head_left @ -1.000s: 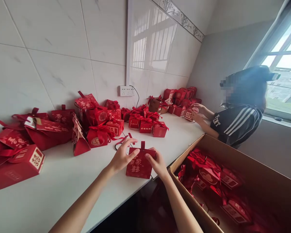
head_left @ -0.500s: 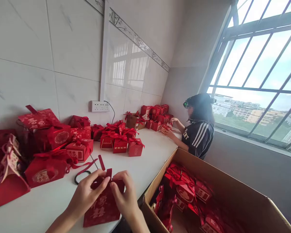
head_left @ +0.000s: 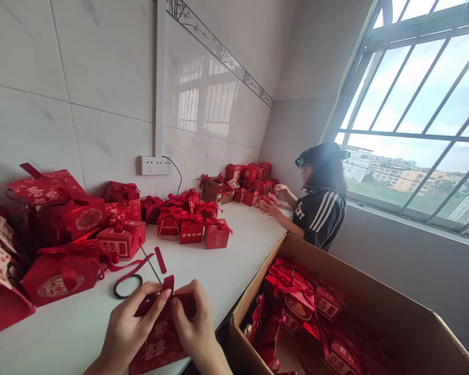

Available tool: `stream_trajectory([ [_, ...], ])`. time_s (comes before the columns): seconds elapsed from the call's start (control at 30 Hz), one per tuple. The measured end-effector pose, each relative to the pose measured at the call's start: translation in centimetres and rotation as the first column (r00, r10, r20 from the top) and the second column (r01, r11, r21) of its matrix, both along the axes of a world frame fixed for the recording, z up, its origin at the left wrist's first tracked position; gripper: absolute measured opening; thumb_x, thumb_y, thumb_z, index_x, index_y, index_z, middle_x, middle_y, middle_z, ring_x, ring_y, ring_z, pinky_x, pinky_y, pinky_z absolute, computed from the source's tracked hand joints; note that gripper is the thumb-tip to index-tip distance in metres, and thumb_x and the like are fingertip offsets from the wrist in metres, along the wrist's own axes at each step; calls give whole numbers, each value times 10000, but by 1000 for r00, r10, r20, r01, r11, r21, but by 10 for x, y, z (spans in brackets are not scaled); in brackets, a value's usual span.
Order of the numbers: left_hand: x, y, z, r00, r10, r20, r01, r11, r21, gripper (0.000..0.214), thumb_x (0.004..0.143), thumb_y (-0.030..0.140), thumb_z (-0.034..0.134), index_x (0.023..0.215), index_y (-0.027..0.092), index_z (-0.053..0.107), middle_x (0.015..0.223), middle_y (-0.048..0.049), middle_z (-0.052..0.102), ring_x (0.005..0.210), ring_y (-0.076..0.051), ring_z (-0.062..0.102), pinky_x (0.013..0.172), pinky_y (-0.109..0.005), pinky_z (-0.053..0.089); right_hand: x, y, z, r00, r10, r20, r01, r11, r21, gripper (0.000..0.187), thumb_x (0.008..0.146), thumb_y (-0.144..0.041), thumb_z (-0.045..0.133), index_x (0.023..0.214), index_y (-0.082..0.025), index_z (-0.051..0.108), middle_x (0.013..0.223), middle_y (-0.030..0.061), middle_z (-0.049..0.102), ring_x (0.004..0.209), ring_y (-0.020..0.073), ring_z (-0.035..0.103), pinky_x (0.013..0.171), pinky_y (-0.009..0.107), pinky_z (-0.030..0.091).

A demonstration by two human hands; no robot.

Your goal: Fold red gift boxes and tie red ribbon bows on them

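At the near edge of the white table, a red gift box (head_left: 162,338) with pale lettering is held between both hands. My left hand (head_left: 135,323) pinches its top edge from the left, thumb and fingers beside an upright red strap (head_left: 169,284). On the right side of the top, my right hand (head_left: 195,317) is closed round the edge, thumb on the front face. The fingertips partly cover the box's top. Just beyond the hands lie a black ring (head_left: 127,286), a loose red strip (head_left: 160,260) and a red ribbon (head_left: 138,266).
Several red gift boxes with bows (head_left: 66,271) crowd the left of the white table (head_left: 242,229); more (head_left: 191,232) stand along the wall. A large cardboard carton (head_left: 375,286) on the right holds red boxes. Across the table, a person (head_left: 320,208) handles a red box.
The view has shifted slightly, and both hands with the gift box appear lower and further left. Both hands still grip its top. The other person's hands have moved a little.
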State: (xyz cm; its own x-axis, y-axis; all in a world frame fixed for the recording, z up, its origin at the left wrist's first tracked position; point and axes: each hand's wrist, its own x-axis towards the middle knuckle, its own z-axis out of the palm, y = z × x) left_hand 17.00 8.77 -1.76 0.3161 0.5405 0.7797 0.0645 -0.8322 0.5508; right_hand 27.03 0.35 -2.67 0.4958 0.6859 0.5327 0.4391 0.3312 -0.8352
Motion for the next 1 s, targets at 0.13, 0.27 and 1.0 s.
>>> stream_trajectory([
  [0.13,1,1,-2,996,27,87,-30,999,30,225,797,391,598,893,190,563,703,22,679,591,-112,666,537,-124,529,0,1,-2,1000,-6,13,6,1000,-1,88,805,-233,477,767,-177,534,711,19,572,635,132,518,593,241,413],
  [0.27,1,0,5,999,-15,42,7,983,184,137,848,320,542,798,202,591,691,36,652,581,-74,640,589,-98,514,1,1,-2,999,-27,31,26,1000,17,86,799,-225,477,760,-177,536,700,16,572,629,129,522,584,234,412],
  [1.0,-5,-2,4,997,-76,-15,77,995,64,121,789,248,554,855,185,633,792,-11,667,674,-111,653,615,-128,534,-3,5,-8,995,-95,36,92,993,74,55,783,-182,493,753,-196,538,687,0,586,603,116,539,563,217,438],
])
